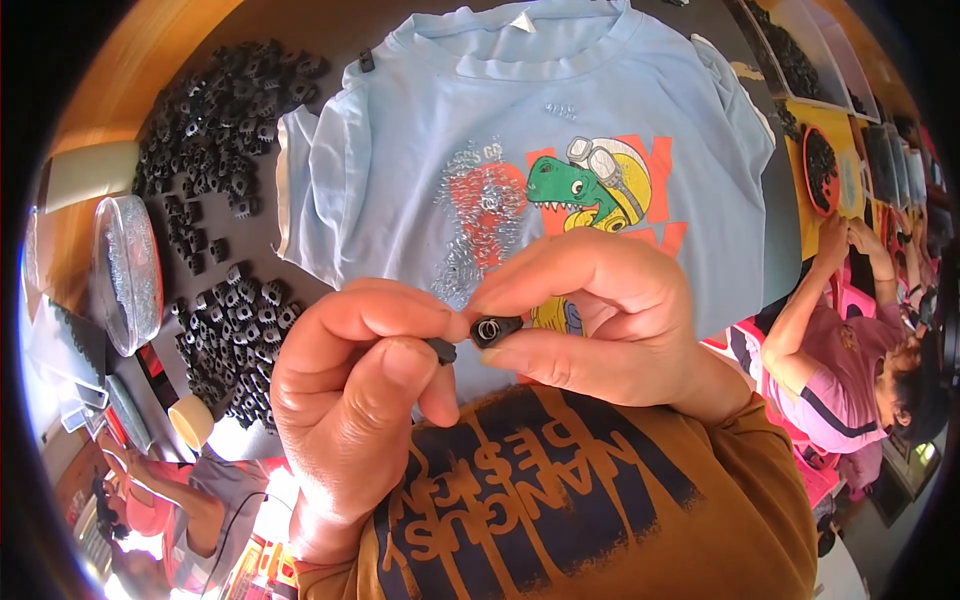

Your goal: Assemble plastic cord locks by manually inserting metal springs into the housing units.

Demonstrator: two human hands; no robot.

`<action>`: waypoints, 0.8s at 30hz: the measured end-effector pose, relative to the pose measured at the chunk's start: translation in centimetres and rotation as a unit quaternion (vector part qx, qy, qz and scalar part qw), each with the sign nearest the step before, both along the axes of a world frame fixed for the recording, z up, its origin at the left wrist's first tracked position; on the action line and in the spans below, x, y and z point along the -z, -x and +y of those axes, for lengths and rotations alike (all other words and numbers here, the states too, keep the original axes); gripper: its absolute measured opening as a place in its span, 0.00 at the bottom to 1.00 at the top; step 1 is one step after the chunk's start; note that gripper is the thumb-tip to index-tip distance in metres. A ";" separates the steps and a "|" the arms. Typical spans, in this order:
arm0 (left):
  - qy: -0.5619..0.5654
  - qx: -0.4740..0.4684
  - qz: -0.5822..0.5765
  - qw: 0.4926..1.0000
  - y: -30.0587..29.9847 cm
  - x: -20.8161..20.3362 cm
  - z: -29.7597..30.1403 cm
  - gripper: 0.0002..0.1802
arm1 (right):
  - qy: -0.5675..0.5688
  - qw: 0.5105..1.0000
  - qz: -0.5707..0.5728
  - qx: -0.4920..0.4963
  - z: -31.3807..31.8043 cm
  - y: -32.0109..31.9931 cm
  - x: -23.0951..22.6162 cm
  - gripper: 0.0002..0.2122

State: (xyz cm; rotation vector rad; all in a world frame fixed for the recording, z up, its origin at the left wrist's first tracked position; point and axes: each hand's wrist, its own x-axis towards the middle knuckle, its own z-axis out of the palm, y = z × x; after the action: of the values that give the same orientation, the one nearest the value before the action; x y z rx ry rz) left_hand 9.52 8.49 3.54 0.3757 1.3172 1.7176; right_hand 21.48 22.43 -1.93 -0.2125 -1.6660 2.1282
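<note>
Close together in front of me, my two hands each pinch a small black plastic piece that looks like half of a mini hair claw clip. My left hand [345, 400] holds a clip half [442, 350] between thumb and fingers, mostly hidden by them. In my right hand [620, 315] is another clip half [512, 325], its hollow side showing a silvery coil spring [487, 329]. The two pieces are slightly apart. Beneath lies a light blue T-shirt [390, 150] with a dinosaur print, and many tiny metal springs [470, 225] are scattered on it.
Left of the shirt are a large heap of black clip pieces [225, 120] and a smaller heap [240, 345]. A round clear tub [130, 275] of springs stands beyond them. At right, another person [840, 350] works near a red bowl [822, 170] of black pieces. Someone else sits lower left.
</note>
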 end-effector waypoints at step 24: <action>0.046 -0.001 0.193 0.980 -0.7 2.0 0.8 0.09 | -0.064 0.997 -0.027 -0.034 0.4 0.0 -0.1 0.11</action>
State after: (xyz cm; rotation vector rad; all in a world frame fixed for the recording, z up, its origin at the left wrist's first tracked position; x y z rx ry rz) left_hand 10.24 9.24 1.55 0.6792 1.6672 1.6303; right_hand 21.49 22.80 -1.80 -0.1792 -1.8588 2.0708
